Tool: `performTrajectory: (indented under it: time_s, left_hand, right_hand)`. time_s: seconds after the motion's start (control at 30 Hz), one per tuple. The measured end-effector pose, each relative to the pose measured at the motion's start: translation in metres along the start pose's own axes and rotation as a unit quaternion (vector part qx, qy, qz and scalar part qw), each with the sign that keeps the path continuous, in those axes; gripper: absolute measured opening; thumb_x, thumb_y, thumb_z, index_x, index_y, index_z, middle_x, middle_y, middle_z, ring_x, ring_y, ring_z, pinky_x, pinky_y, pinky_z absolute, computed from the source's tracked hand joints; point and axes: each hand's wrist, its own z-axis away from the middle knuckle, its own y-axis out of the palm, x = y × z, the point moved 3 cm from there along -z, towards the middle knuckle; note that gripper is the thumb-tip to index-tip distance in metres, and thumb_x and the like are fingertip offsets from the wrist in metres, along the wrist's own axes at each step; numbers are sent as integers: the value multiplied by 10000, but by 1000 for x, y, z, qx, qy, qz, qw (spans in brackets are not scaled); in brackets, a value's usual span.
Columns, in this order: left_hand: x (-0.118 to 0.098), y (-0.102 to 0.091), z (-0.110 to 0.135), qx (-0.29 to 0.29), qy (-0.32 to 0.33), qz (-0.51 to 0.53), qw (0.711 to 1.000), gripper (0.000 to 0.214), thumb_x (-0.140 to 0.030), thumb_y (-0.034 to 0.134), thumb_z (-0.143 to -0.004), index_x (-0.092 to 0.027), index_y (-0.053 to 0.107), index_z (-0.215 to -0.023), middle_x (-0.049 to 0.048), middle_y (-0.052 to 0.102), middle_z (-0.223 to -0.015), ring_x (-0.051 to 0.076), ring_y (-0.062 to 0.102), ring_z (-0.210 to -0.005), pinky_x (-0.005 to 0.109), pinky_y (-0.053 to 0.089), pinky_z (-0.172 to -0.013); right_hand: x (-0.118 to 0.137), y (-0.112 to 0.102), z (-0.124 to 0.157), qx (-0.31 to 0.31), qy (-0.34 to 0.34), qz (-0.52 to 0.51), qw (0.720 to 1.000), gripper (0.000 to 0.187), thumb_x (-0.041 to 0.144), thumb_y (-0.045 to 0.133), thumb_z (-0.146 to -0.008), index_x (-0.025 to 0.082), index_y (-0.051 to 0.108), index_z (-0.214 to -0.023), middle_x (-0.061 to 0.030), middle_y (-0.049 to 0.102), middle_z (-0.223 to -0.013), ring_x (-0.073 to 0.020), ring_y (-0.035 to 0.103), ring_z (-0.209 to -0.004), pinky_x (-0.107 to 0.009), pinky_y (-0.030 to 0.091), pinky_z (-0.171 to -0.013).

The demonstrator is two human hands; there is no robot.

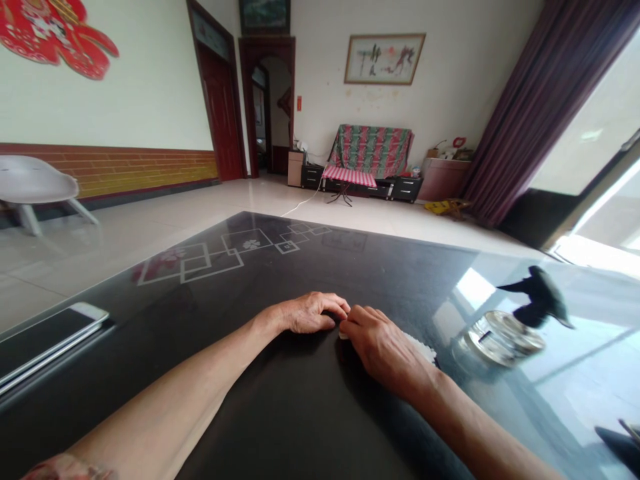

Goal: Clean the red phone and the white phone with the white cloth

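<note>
My right hand point(373, 337) presses down on the dark glossy tabletop point(280, 413), fingers curled over a white cloth or tissue point(423, 348). Most of that cloth is hidden beneath the palm; a ragged edge shows by the wrist and a small bit at the fingertips. Close beside it, my left hand point(313, 313) rests on the table with bent fingers and a gap at the thumb. Its fingertips meet the right hand's fingers, and nothing shows in its grasp. To the right is a clear spray bottle point(505, 339) with a black spray head.
A phone-like slab point(50, 340) lies at the table's left edge. Pale square patterns point(213, 263) mark the far left of the top. Beyond stand a white chair point(37, 180), a small red-striped table point(350, 176) and a cloth-covered object point(373, 150). A dark object point(620, 447) is partly visible lower right.
</note>
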Motion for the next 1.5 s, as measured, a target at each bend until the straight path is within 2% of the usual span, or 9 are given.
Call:
performTrajectory:
  time_s: [0.17, 0.43, 0.7, 0.9, 1.0, 1.07, 1.17, 1.3, 1.5]
  left_hand:
    - [-1, -1, 0, -2, 5, 1, 1000, 344, -46, 524, -722, -215, 680, -978, 1, 597, -1186, 178, 545, -1109, 250, 376, -976]
    - [-1, -1, 0, -1, -29, -14, 999, 355, -49, 537, -686, -214, 684, -964, 16, 580, -1221, 185, 540, -1119, 275, 365, -992]
    - [-2, -2, 0, 2, -31, -4, 1000, 350, -62, 563, -692, -231, 687, -973, 0, 590, -1209, 192, 541, -1114, 280, 380, -977]
    - [-1, -2, -1, 6, -23, -2, 1000, 338, -73, 555, -703, -228, 683, -975, -8, 590, -1203, 181, 557, -1087, 254, 385, -966]
    - [-4, -2, 0, 21, -33, -16, 999, 328, -177, 669, -685, -236, 668, -1008, 1, 557, -1231, 211, 537, -1115, 273, 374, -985]
    - [-7, -1, 0, 35, -37, -23, 998, 461, -323, 765, -631, -244, 638, -1068, 14, 516, -1270, 239, 507, -1153, 297, 355, -1011]
    - [-10, 2, 1, 42, -54, -34, 997, 698, -490, 811, -534, -242, 580, -1143, 41, 458, -1314, 273, 447, -1212, 338, 324, -1045]
    - [-12, 8, 2, 30, -74, -65, 995, 834, -551, 816, -474, -205, 519, -1173, 83, 419, -1316, 301, 417, -1221, 384, 332, -1041]
    - [-13, 11, 4, 18, -82, -78, 993, 754, -538, 818, -479, -214, 529, -1095, 81, 406, -1301, 303, 425, -1203, 395, 351, -1020]
  right_hand:
    - [-4, 1, 0, -10, 8, -4, 1000, 200, 111, 429, -905, 152, 622, -933, -57, 549, -868, -157, 486, -766, -286, 379, -741]
    - [24, -7, 30, 23, 10, -36, 999, 200, 59, 451, -865, 186, 604, -839, -35, 542, -856, -144, 486, -722, -272, 383, -684]
    - [-4, -3, 9, -2, 14, -42, 999, 221, 106, 412, -909, 164, 621, -870, -60, 553, -888, -147, 506, -790, -270, 400, -768]
    - [-19, 0, 4, -19, 47, -34, 998, 254, 116, 388, -921, 178, 634, -928, -45, 540, -850, -139, 515, -778, -255, 402, -745]
    - [-22, 3, 5, -31, 50, -41, 997, 250, 123, 394, -922, 183, 636, -933, -43, 539, -857, -143, 518, -796, -262, 403, -764]
    - [-22, 5, 6, -40, 45, -43, 997, 250, 122, 399, -920, 188, 636, -960, -42, 541, -864, -143, 516, -801, -265, 403, -773]
    - [-21, 7, 7, -49, 42, -45, 997, 249, 129, 402, -921, 191, 634, -989, -41, 539, -856, -142, 511, -786, -265, 405, -765]
    - [-19, 8, 7, -59, 35, -49, 996, 242, 139, 407, -924, 187, 630, -1004, -48, 544, -870, -146, 507, -786, -269, 404, -760]
    - [-23, 8, 6, -54, 36, -41, 997, 239, 129, 410, -919, 188, 641, -943, -41, 542, -862, -136, 499, -763, -265, 392, -756]
